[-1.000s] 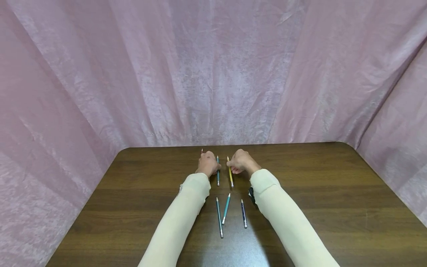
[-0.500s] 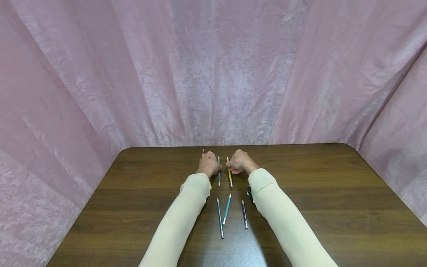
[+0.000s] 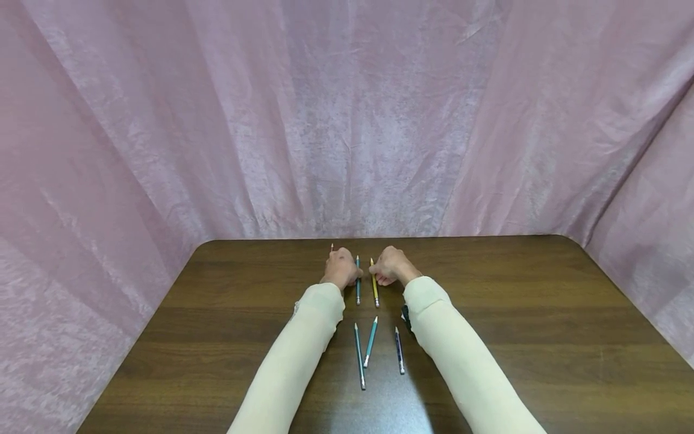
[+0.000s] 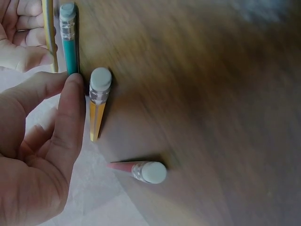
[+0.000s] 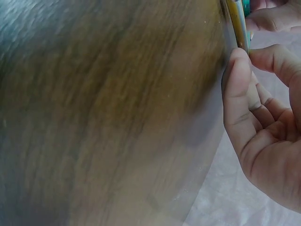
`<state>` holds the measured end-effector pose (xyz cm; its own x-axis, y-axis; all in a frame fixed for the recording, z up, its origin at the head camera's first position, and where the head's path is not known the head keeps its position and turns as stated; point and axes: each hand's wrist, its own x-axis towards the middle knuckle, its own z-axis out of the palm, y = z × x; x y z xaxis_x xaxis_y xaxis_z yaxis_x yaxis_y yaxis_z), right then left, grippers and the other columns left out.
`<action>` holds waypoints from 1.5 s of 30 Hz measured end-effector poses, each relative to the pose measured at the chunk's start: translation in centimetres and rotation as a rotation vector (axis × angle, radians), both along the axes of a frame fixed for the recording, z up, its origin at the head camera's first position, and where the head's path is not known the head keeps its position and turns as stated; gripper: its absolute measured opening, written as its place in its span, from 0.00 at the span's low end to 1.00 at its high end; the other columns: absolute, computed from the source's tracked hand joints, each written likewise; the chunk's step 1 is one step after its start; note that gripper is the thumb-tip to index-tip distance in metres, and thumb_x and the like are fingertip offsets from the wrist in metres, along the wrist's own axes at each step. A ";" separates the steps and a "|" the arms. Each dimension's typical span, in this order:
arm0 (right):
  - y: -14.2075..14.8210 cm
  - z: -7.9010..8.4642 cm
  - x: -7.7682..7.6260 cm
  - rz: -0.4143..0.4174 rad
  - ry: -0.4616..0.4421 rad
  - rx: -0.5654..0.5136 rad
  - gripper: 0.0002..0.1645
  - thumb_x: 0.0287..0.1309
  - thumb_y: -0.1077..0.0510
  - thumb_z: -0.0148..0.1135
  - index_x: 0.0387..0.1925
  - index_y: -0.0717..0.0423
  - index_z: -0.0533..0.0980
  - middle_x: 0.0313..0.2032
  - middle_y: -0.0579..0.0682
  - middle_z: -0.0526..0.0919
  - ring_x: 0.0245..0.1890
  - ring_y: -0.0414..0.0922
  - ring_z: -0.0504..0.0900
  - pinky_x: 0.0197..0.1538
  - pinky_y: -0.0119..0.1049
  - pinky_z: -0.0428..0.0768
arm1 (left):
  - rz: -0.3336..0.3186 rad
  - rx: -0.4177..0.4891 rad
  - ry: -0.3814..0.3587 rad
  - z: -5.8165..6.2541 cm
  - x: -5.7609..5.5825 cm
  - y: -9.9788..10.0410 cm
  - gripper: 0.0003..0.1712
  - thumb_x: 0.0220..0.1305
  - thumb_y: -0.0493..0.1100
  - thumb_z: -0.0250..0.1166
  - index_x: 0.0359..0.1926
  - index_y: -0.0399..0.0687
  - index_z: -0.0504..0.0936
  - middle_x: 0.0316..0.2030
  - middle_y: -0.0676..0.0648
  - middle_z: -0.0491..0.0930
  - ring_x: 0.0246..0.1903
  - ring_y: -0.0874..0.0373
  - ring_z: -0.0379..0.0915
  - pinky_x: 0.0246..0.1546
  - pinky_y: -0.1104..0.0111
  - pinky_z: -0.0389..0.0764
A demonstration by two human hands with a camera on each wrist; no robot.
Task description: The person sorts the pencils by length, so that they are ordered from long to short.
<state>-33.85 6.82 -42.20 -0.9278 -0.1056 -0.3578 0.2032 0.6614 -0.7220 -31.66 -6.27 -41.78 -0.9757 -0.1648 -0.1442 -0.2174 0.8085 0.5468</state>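
In the head view my left hand [image 3: 340, 267] is at the far middle of the table and pinches a green-teal pencil [image 3: 358, 294] between thumb and finger. Just to its right, my right hand [image 3: 393, 265] pinches a yellow pencil [image 3: 376, 295]. Both pencils point away, nearly parallel, with a narrow gap between them. The left wrist view shows the green pencil [image 4: 70, 52] by its eraser end. Beside that hand lie an orange-yellow pencil [image 4: 98, 110] and a red pencil [image 4: 129, 167]; in the head view my left hand mostly hides these.
Closer to me on the brown wooden table [image 3: 515, 313] lie a dark teal pencil [image 3: 359, 358], a lighter teal pencil [image 3: 371, 342] leaning toward it, and a dark blue patterned pencil [image 3: 399, 352]. A pink curtain [image 3: 347, 120] hangs behind the table's far edge.
My right hand has shifted slightly left with the yellow pencil, narrowing the gap to the green-teal one. The left hand keeps its pinch. The head view has drifted a little.
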 end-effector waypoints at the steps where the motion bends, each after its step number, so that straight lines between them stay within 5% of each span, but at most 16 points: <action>1: 0.0 0.0 0.0 -0.002 -0.002 0.000 0.09 0.62 0.64 0.64 0.28 0.67 0.80 0.16 0.52 0.81 0.12 0.38 0.78 0.20 0.30 0.82 | -0.001 0.003 -0.003 0.0 0.0 0.0 0.11 0.58 0.39 0.74 0.25 0.42 0.81 0.24 0.44 0.78 0.26 0.49 0.79 0.31 0.63 0.83; 23: -0.5 -0.4 -0.1 -0.022 0.004 -0.002 0.07 0.61 0.65 0.64 0.30 0.67 0.78 0.16 0.51 0.80 0.12 0.38 0.77 0.20 0.30 0.81 | 0.003 0.031 0.002 0.0 0.1 -0.1 0.10 0.56 0.38 0.75 0.25 0.42 0.81 0.23 0.46 0.79 0.24 0.51 0.79 0.30 0.64 0.82; 37: -0.8 -0.6 -0.3 -0.040 0.004 -0.003 0.11 0.62 0.65 0.65 0.25 0.68 0.80 0.16 0.52 0.81 0.11 0.38 0.78 0.20 0.31 0.82 | 0.006 0.000 0.001 0.0 0.1 -0.2 0.11 0.57 0.40 0.75 0.25 0.42 0.81 0.31 0.42 0.79 0.36 0.44 0.80 0.37 0.61 0.83; 45: -1.0 -0.7 -0.4 -0.046 0.002 -0.007 0.12 0.63 0.63 0.66 0.26 0.68 0.81 0.16 0.52 0.82 0.11 0.38 0.78 0.20 0.31 0.82 | 0.004 0.010 -0.008 0.0 0.1 -0.1 0.10 0.58 0.40 0.75 0.26 0.42 0.82 0.26 0.44 0.79 0.31 0.47 0.80 0.36 0.62 0.83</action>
